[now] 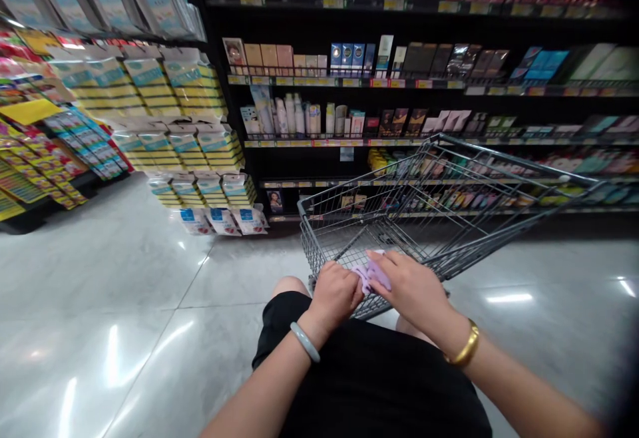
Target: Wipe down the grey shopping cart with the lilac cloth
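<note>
A light purple cloth (378, 277) is bunched up between my two hands, over the near side of a shopping cart. My left hand (335, 291), with a pale bangle at the wrist, is closed in a fist on one end of it. My right hand (412, 288), wearing a gold bangle, grips the other end between thumb and fingers. Part of the cloth is hidden by the fingers. Just beyond my hands is the grey wire shopping cart (439, 255), tilted to the right in view; bare wire shows in its basket.
Black shelves (294, 158) with boxes and bottles run behind the cart. Hanging packs of yellow sponges (194, 95) stick out at the left end. Another display (44, 152) stands at far left. The grey shiny floor (140, 278) reflects lights.
</note>
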Demonstrator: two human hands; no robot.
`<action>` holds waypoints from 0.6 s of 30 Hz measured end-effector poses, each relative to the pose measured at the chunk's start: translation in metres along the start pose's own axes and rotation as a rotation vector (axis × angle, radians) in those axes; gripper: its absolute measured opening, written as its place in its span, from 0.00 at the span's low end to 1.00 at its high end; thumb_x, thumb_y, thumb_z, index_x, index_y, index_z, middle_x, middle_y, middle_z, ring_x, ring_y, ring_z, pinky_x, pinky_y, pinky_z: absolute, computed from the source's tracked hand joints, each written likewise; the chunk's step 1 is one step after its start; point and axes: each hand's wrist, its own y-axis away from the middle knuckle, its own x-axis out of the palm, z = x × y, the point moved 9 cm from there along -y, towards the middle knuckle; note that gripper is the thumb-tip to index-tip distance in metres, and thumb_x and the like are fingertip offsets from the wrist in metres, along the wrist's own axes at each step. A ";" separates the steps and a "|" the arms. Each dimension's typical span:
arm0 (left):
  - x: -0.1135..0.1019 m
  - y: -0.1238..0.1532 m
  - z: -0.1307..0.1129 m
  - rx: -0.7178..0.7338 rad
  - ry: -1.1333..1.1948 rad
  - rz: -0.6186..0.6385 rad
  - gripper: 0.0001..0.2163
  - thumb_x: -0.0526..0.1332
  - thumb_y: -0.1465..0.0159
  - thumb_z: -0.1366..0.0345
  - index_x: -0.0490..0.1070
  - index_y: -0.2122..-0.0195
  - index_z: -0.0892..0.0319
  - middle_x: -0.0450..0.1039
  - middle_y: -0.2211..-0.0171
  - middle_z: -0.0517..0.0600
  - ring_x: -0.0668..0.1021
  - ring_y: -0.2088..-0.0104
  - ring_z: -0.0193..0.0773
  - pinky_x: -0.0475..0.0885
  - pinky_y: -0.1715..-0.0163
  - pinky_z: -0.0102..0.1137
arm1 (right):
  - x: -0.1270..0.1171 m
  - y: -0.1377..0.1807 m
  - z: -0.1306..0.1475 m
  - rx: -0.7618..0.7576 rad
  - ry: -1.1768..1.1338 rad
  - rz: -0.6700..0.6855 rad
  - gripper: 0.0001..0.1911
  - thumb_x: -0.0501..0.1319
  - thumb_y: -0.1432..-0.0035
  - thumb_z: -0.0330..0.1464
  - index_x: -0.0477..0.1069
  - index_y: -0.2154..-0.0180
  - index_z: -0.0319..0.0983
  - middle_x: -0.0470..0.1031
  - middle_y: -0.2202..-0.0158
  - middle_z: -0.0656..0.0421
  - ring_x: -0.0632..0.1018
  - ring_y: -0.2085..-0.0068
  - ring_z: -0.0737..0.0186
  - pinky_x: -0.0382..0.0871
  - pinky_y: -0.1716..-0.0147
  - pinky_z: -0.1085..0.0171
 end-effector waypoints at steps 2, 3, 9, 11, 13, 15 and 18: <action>0.001 0.000 0.001 -0.001 -0.010 0.009 0.11 0.56 0.35 0.66 0.65 0.77 0.58 0.69 0.78 0.47 0.70 0.73 0.36 0.60 0.64 0.36 | 0.006 -0.005 -0.010 0.050 -0.005 0.053 0.20 0.62 0.41 0.43 0.72 0.48 0.47 0.74 0.56 0.55 0.74 0.56 0.55 0.65 0.58 0.60; 0.001 0.000 0.001 -0.003 -0.017 0.013 0.11 0.56 0.36 0.66 0.65 0.77 0.57 0.69 0.78 0.47 0.70 0.73 0.36 0.60 0.64 0.36 | 0.008 -0.008 -0.017 0.086 -0.012 0.066 0.18 0.62 0.43 0.45 0.74 0.52 0.47 0.73 0.55 0.55 0.73 0.54 0.53 0.65 0.56 0.58; 0.002 0.001 0.003 -0.003 -0.034 0.010 0.11 0.57 0.37 0.66 0.65 0.77 0.57 0.69 0.78 0.47 0.70 0.73 0.36 0.60 0.64 0.36 | 0.027 -0.015 -0.004 0.039 -0.222 0.207 0.11 0.61 0.45 0.36 0.75 0.58 0.44 0.75 0.59 0.57 0.74 0.58 0.59 0.63 0.58 0.62; 0.002 0.001 0.003 -0.007 -0.029 0.010 0.11 0.57 0.36 0.65 0.65 0.77 0.57 0.69 0.79 0.47 0.70 0.73 0.36 0.60 0.64 0.36 | 0.028 -0.012 0.007 -0.027 -0.272 0.200 0.10 0.60 0.45 0.32 0.74 0.59 0.44 0.74 0.63 0.59 0.73 0.62 0.62 0.62 0.61 0.65; 0.002 0.001 0.004 -0.009 -0.024 0.014 0.11 0.57 0.36 0.66 0.65 0.77 0.57 0.69 0.79 0.47 0.70 0.73 0.36 0.60 0.64 0.36 | 0.026 -0.010 0.002 -0.046 -0.295 0.153 0.10 0.60 0.45 0.32 0.74 0.59 0.44 0.74 0.62 0.59 0.73 0.60 0.62 0.61 0.61 0.66; 0.002 0.000 0.004 -0.007 -0.017 0.019 0.11 0.57 0.37 0.67 0.65 0.77 0.57 0.69 0.79 0.47 0.69 0.73 0.36 0.60 0.64 0.35 | 0.025 -0.012 -0.021 0.030 -0.250 0.106 0.12 0.60 0.44 0.32 0.74 0.57 0.44 0.74 0.60 0.59 0.73 0.60 0.62 0.61 0.62 0.67; 0.003 0.000 0.007 -0.021 0.001 0.016 0.11 0.57 0.37 0.68 0.64 0.78 0.57 0.69 0.79 0.46 0.69 0.73 0.35 0.60 0.64 0.35 | 0.021 -0.013 -0.059 0.245 -0.063 0.022 0.11 0.59 0.43 0.34 0.74 0.57 0.44 0.73 0.62 0.58 0.73 0.65 0.62 0.59 0.66 0.66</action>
